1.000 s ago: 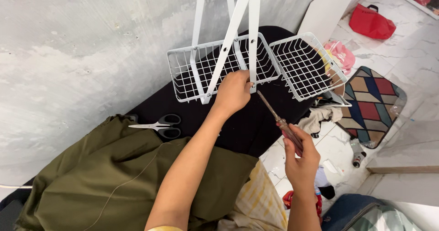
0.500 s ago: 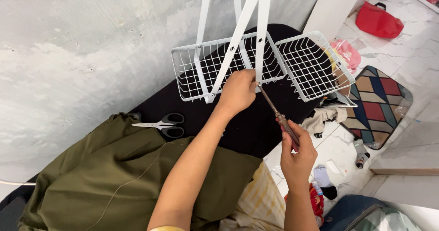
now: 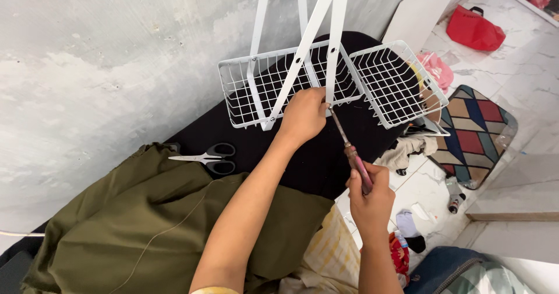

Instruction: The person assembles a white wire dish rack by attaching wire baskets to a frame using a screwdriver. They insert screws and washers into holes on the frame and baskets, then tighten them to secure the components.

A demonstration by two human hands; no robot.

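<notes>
Screwdriver on wire basket rack, both hands engaged.

Left hand [image 3: 304, 114] closed around the lower end of a white metal strut [image 3: 332, 55] of the white wire basket rack [image 3: 393, 84], which sits on a black cloth [image 3: 303, 166] against the grey wall. Right hand [image 3: 370, 196] fist-gripped on the pink handle of the screwdriver [image 3: 351, 154]; shaft angles up, tip right at the strut end beside the left fingers. Black-handled scissors [image 3: 208, 157] lie on the cloth, next to the olive green fabric [image 3: 140, 224]. Patterned mat [image 3: 471, 131] on the floor at right.
</notes>
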